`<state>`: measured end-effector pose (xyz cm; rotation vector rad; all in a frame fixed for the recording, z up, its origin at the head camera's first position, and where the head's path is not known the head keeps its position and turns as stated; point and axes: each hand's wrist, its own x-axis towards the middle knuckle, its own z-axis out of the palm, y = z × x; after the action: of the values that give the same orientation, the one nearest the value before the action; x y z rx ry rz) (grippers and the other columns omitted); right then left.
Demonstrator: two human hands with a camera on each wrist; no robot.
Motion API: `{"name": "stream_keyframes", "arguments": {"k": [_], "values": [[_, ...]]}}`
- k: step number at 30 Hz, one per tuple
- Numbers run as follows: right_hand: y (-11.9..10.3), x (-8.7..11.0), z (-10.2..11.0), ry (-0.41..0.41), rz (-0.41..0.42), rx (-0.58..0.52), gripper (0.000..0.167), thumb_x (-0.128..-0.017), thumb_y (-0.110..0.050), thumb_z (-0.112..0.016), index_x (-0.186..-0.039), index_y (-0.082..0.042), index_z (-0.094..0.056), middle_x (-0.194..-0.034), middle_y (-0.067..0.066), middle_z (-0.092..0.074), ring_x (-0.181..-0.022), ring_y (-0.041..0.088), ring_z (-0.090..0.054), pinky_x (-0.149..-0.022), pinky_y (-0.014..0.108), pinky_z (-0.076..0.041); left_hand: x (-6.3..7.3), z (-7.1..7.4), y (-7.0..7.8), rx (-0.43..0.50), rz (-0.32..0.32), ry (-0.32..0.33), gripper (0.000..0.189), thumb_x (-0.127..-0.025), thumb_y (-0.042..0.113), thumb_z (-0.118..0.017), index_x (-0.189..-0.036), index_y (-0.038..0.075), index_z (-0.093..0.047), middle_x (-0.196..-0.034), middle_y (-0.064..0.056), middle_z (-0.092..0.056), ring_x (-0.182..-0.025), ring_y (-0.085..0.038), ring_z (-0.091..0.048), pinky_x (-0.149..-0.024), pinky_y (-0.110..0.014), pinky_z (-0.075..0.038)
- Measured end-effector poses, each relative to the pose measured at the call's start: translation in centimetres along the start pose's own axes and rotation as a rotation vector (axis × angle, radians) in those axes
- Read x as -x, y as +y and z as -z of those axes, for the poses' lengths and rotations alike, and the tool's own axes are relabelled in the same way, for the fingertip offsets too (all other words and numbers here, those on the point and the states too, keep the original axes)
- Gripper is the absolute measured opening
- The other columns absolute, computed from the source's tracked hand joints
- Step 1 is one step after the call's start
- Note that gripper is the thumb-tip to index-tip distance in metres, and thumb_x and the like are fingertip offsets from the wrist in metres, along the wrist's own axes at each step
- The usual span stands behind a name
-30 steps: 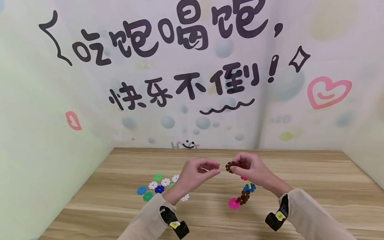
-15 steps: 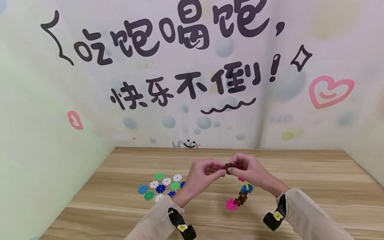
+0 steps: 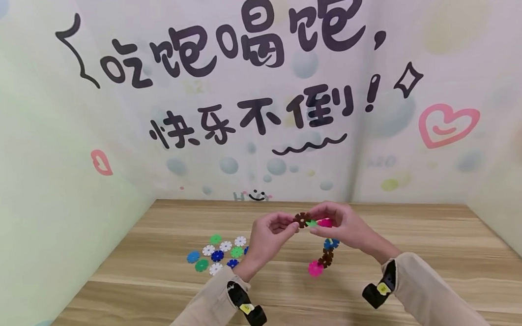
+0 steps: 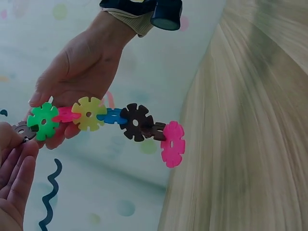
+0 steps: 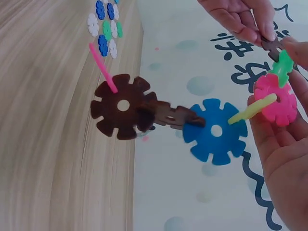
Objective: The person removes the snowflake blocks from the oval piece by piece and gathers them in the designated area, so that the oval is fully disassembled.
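Note:
My left hand [image 3: 269,236] pinches a brown notched snowflake disc [image 3: 302,220] between thumb and fingers. That disc meets a green disc [image 4: 43,121] at the upper end of a chain of interlocking discs. My right hand [image 3: 346,227] holds the chain around its green and pink discs, the thumb by the green one. From there hang a pink disc [image 5: 269,91], a yellow disc [image 4: 94,122], a blue disc [image 5: 202,139], two brown ones including a brown disc [image 5: 108,106], and a bright pink disc [image 3: 315,268] at the lower end. The chain dangles above the table.
Several loose discs lie on the wooden table [image 3: 139,297] left of the hands, including a light blue disc [image 3: 193,257], a green disc [image 3: 201,265] and a white disc [image 3: 240,241]. A printed cloth wall [image 3: 252,173] stands behind the table.
My left hand has come right and taken hold of the brown disc that the right fingers held. The right hand has shifted onto the green and pink discs, and the chain has risen slightly.

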<state>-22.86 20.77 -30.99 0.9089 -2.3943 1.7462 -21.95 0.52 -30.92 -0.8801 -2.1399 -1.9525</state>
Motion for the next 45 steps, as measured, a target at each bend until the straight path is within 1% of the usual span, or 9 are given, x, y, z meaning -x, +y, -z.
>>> {"name": "stream_keyframes", "arguments": {"k": [6, 11, 14, 20, 26, 31, 37, 43, 45], "values": [[0.2, 0.1, 0.0, 0.009, 0.030, 0.042, 0.030, -0.077, -0.001, -0.067, -0.104, 0.006, -0.056, -0.100, 0.017, -0.057, -0.077, 0.014, -0.058, -0.068, 0.025, -0.051, 0.1, 0.1, -0.5, 0.037, 0.020, 0.045, 0.014, -0.081, -0.002, -0.060, -0.093, -0.010, -0.059, -0.084, -0.021, -0.063, -0.074, -0.023, -0.062, -0.067, -0.024, -0.052], [0.5, 0.0, -0.2, 0.041, 0.104, 0.098, 0.025, -0.077, 0.002, -0.065, -0.100, 0.006, -0.058, -0.098, 0.018, -0.058, -0.072, 0.011, -0.055, -0.063, 0.023, -0.050, 0.1, -0.1, -0.6, 0.069, 0.039, 0.098, 0.015, -0.082, -0.001, -0.060, -0.093, -0.010, -0.059, -0.084, -0.022, -0.062, -0.073, -0.018, -0.062, -0.069, -0.024, -0.051], [0.5, -0.1, -0.3, 0.067, 0.152, 0.114, 0.018, -0.077, 0.004, -0.064, -0.095, 0.005, -0.059, -0.095, 0.017, -0.058, -0.071, 0.009, -0.053, -0.061, 0.021, -0.049, 0.0, -0.2, -0.6, 0.107, 0.056, 0.112, 0.015, -0.082, -0.001, -0.059, -0.094, -0.011, -0.059, -0.084, -0.023, -0.062, -0.072, -0.013, -0.062, -0.069, -0.025, -0.052], [0.6, -0.3, -0.3, 0.105, 0.240, 0.135, 0.013, -0.076, 0.010, -0.061, -0.083, -0.001, -0.060, -0.085, 0.013, -0.057, -0.065, 0.009, -0.045, -0.052, 0.018, -0.042, 0.0, -0.4, -0.8, 0.153, 0.090, 0.061, 0.015, -0.082, -0.005, -0.057, -0.093, -0.014, -0.056, -0.084, -0.023, -0.061, -0.069, -0.008, -0.061, -0.068, -0.024, -0.051], [0.7, -0.2, -0.2, 0.100, 0.267, 0.150, 0.014, -0.075, 0.013, -0.060, -0.080, 0.001, -0.060, -0.081, 0.012, -0.057, -0.062, 0.009, -0.041, -0.048, 0.020, -0.038, -0.2, -0.5, -0.6, 0.086, 0.113, 0.010, 0.019, -0.082, -0.002, -0.058, -0.098, -0.012, -0.056, -0.090, -0.021, -0.060, -0.075, -0.010, -0.058, -0.069, -0.020, -0.050], [0.1, -0.2, -0.5, 0.113, 0.237, 0.208, 0.018, -0.072, 0.016, -0.059, -0.080, -0.001, -0.061, -0.081, 0.010, -0.057, -0.062, 0.008, -0.042, -0.049, 0.019, -0.040, -0.3, -0.8, -0.3, 0.096, 0.111, 0.016, 0.018, -0.083, -0.001, -0.057, -0.098, -0.013, -0.056, -0.090, -0.022, -0.060, -0.079, -0.022, -0.061, -0.070, -0.023, -0.051], [-1.5, -0.2, -1.1, 0.149, 0.241, 0.268, 0.017, -0.070, 0.019, -0.059, -0.076, 0.002, -0.059, -0.077, 0.012, -0.057, -0.061, 0.010, -0.043, -0.051, 0.019, -0.041, -0.6, -1.1, -1.0, 0.117, 0.098, 0.036, 0.017, -0.083, -0.001, -0.057, -0.095, -0.013, -0.056, -0.086, -0.022, -0.061, -0.077, -0.029, -0.062, -0.068, -0.024, -0.051], [0.1, -0.7, -0.5, 0.156, 0.288, 0.225, 0.019, -0.070, 0.016, -0.063, -0.074, -0.002, -0.062, -0.076, 0.008, -0.058, -0.062, 0.008, -0.047, -0.052, 0.018, -0.043, -1.3, -1.0, -2.8, 0.156, 0.124, 0.052, 0.018, -0.082, 0.004, -0.062, -0.093, -0.010, -0.059, -0.084, -0.019, -0.063, -0.073, -0.021, -0.064, -0.067, -0.027, -0.052], [0.5, -0.8, -0.3, 0.148, 0.299, 0.213, 0.019, -0.070, 0.015, -0.063, -0.074, -0.003, -0.063, -0.076, 0.007, -0.059, -0.064, 0.007, -0.049, -0.053, 0.018, -0.045, -1.3, -0.9, -2.8, 0.161, 0.130, 0.061, 0.019, -0.081, 0.005, -0.063, -0.092, -0.010, -0.059, -0.083, -0.018, -0.064, -0.070, -0.016, -0.064, -0.066, -0.027, -0.052]]}}
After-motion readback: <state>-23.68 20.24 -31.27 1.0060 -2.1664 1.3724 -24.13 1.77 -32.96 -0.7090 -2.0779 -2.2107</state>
